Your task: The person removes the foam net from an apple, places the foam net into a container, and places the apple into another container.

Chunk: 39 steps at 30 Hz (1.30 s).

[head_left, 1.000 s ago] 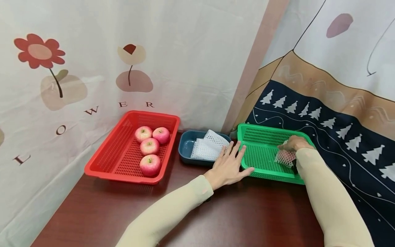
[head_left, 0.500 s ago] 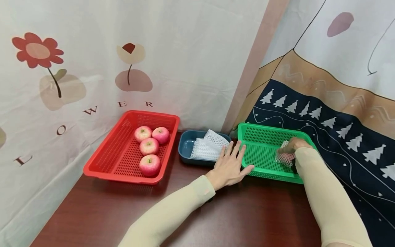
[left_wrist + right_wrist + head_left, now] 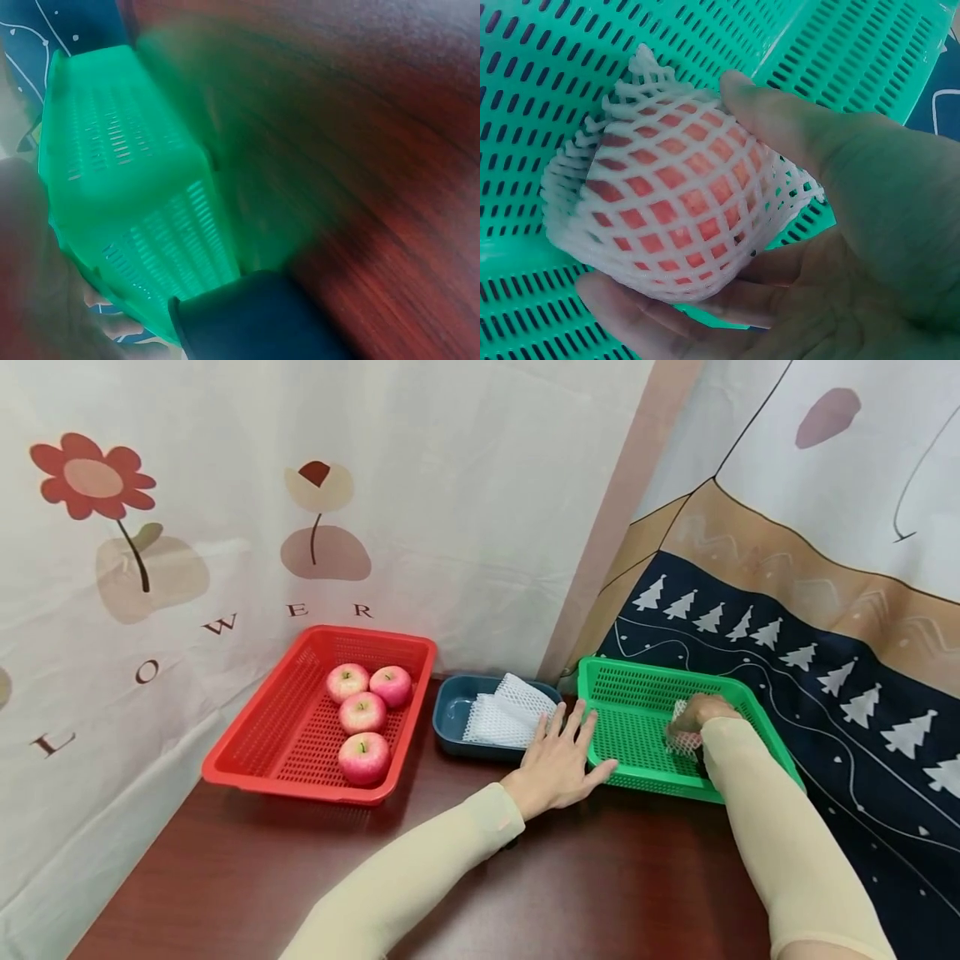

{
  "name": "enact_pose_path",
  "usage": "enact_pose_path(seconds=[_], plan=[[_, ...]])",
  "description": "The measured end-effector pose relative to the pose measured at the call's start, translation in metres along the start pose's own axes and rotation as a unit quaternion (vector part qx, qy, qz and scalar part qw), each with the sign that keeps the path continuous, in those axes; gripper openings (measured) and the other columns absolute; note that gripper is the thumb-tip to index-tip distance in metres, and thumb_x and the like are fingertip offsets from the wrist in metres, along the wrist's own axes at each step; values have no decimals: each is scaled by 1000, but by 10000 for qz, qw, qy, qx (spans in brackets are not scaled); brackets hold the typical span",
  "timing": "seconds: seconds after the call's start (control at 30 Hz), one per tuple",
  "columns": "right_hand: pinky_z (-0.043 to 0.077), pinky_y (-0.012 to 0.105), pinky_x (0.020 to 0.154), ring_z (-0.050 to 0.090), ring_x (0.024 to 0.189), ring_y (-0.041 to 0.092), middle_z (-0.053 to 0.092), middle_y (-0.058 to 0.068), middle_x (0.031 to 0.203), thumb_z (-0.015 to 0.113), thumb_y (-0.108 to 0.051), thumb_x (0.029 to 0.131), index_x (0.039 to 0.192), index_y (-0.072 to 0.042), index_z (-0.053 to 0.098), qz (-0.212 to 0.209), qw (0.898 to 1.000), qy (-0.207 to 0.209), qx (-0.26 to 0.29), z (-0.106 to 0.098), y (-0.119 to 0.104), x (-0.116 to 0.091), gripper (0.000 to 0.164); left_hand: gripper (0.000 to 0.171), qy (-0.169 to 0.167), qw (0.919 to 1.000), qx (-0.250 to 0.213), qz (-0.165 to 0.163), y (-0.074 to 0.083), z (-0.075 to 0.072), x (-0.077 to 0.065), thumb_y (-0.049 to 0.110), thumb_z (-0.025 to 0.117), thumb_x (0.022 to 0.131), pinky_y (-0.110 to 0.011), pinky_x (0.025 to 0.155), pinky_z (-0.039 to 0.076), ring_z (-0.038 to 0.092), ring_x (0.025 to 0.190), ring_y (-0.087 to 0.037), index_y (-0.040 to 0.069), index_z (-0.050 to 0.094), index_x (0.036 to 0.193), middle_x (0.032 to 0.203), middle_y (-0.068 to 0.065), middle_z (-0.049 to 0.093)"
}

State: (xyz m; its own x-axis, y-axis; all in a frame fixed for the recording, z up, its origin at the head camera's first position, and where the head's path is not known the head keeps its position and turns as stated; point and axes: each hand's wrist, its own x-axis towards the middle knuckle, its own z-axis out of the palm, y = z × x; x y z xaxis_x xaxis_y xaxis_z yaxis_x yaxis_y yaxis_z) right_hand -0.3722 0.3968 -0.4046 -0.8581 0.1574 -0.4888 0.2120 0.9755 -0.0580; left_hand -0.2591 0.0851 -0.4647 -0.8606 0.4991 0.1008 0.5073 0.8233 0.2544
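In the green basket lies an apple in a white foam net. My right hand grips it, thumb on one side and curled fingers on the other in the right wrist view. The apple's red skin shows through the mesh. My left hand has its fingers spread, between the basket's left end and a blue tray; its fingertips reach the basket's rim. White foam nets lie in that tray, partly behind the left fingers.
A red basket stands at the left with several bare apples. All stand on a dark red-brown table. A printed curtain hangs close behind the baskets.
My right hand has shifted a little to the left within the green basket, with the netted apple at its fingers. The left hand has stayed in place.
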Motion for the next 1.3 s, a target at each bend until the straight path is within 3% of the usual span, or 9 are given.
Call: enact_pose_path(seconds=[0.27,0.57,0.73,0.83,1.0,1.1,1.17,1.23,1.3], plan=[[60,71,114,49,148,71,33,59,165,90,-51,95,159,20,50,-103,9996,186,-211,3,11,22,104,92,-100,9999,-70,-2,1,-2,1,77,32,119,-60,150,17,13,185,-40,19,16,189,199,-7,8],[62,68,110,51,145,67,34,57,166,87,-37,98,163,23,38,-247,9996,105,129,-12,-7,-22,101,92,-150,9998,-143,-39,-2,-4,-1,78,30,118,-60,151,15,12,186,-39,21,15,189,200,-4,4],[60,70,113,48,149,68,32,56,168,84,-36,101,167,23,32,-280,9994,109,161,-15,-12,-35,102,92,-178,9995,-255,-39,-2,-5,-1,77,31,119,-61,150,14,12,186,-39,21,13,189,200,-4,3],[60,70,113,50,148,66,33,55,169,84,-38,101,166,22,36,-316,9992,141,200,-16,-14,-39,99,91,-195,9995,-257,-51,-1,-5,0,77,31,119,-61,150,14,12,186,-39,22,13,189,200,-4,3],[63,65,104,61,131,54,47,49,163,86,-40,100,157,19,51,-408,9987,252,180,-25,-18,-52,89,92,-233,9994,-247,-78,0,-5,0,77,31,119,-61,150,14,11,186,-38,22,12,189,200,-4,3],[63,55,91,64,113,44,61,42,146,86,-40,100,144,16,60,-467,9982,346,177,-30,-18,-56,75,91,-240,9993,-280,-68,1,-5,0,77,31,119,-62,150,14,11,186,-39,22,13,189,200,-4,3],[59,48,81,63,99,37,66,31,123,86,-40,101,125,11,67,-519,9976,413,208,-30,-20,-56,59,91,-229,9993,-289,-76,1,-5,1,77,31,119,-62,150,14,11,186,-39,22,13,189,200,-5,3],[52,41,73,57,85,27,61,15,99,87,-39,99,100,-1,66,-563,9967,509,289,-29,-21,-55,43,91,-210,9994,-278,-81,1,-4,1,77,31,119,-62,150,14,11,186,-39,22,13,189,200,-5,4],[51,39,69,54,77,23,55,7,87,87,-38,99,88,-8,62,-623,9957,592,332,-28,-22,-54,41,92,-188,9994,-266,-88,1,-4,1,77,31,119,-62,150,15,12,186,-39,22,13,189,200,-4,4]])
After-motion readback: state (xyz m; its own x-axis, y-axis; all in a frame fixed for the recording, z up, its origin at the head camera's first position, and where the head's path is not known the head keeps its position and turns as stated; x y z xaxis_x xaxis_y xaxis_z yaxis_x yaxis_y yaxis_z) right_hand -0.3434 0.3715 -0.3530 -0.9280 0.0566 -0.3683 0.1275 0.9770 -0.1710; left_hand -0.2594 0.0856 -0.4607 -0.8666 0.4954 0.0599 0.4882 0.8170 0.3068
